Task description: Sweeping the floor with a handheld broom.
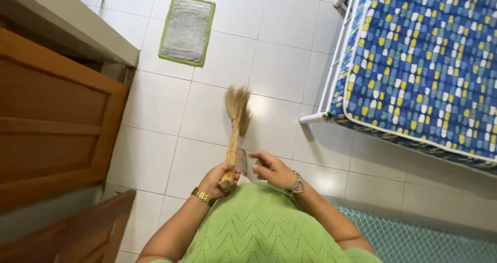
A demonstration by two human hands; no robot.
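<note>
My left hand (pixel 217 177) grips the bound handle end of a straw hand broom (pixel 235 123). The broom points away from me and its bristles fan out over the white floor tiles. A gold watch sits on that wrist. Just to the right, my right hand (pixel 272 169) hovers close to the handle with fingers loosely curled and holds nothing. It wears a silver bracelet. Below both hands I see my green knitted top (pixel 259 227), and a shoe tip shows beside the broom handle.
A brown wooden door (pixel 52 118) stands at the left. A small grey mat with a green border (pixel 186 30) lies on the tiles ahead. A white metal bed frame (pixel 331 71) with a blue patterned mattress (pixel 429 61) fills the right.
</note>
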